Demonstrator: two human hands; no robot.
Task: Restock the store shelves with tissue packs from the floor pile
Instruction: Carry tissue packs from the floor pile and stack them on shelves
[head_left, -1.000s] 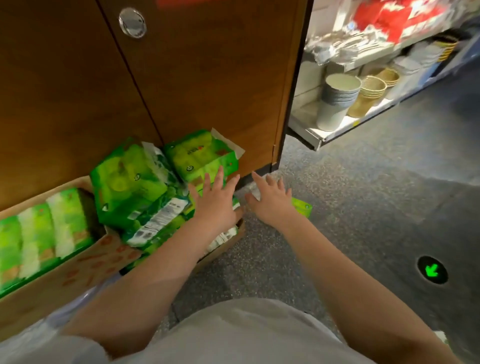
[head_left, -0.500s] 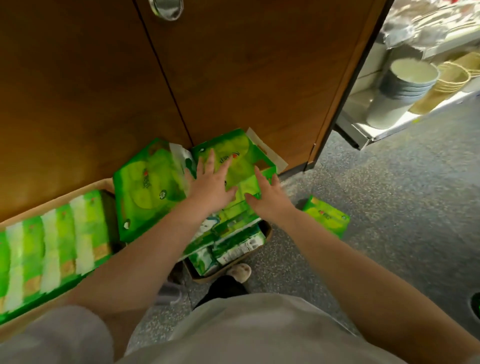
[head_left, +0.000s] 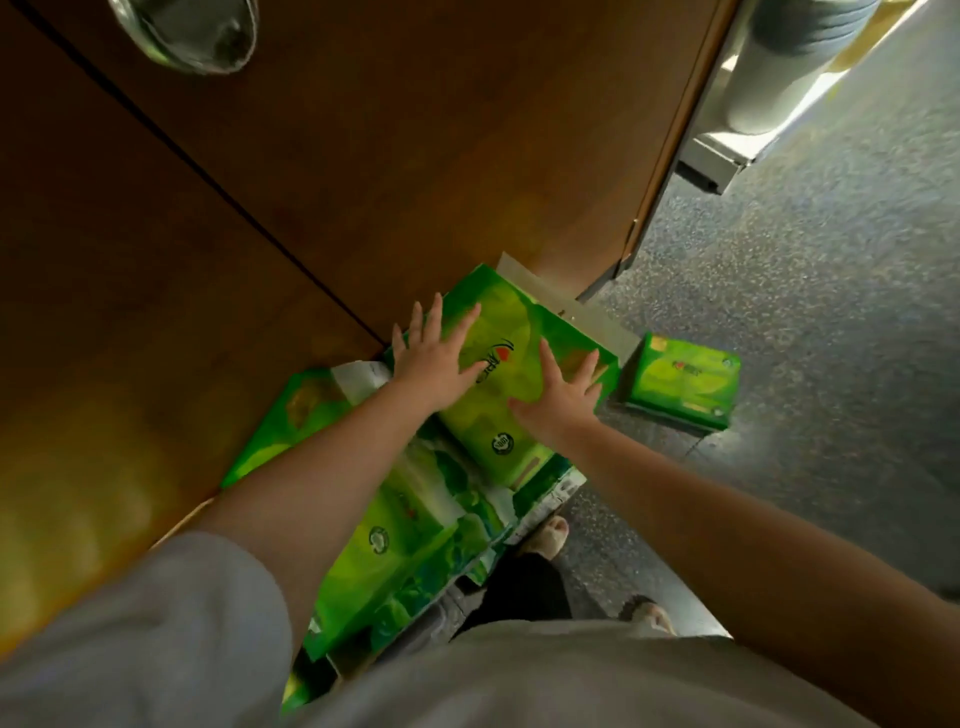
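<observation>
— How many hands do you see?

— Two. The left hand (head_left: 434, 366) and the right hand (head_left: 561, 397) both lie flat on the big green plastic tissue pack (head_left: 511, 374), with the fingers straight and spread apart. They press on it and are not curled round it.

— Where is that pack?

— It is on top of the pile, leaning close to the brown wooden cabinet doors (head_left: 363, 171).

— How many green packs can you count?

— Four that I can tell. One under the hands. One more big green pack (head_left: 291, 421) to its left, also by the doors. One long green pack (head_left: 410, 545) below it, nearer the person. And one small green tissue box (head_left: 680, 382) alone on the grey speckled floor (head_left: 810, 322), just right of the big pack. There may be more below, but it is too blurry.

— Anything else?

— One round silver knob (head_left: 189, 31) high on the doors. Two feet, one in a light sandal (head_left: 545, 535), below the pack.
</observation>
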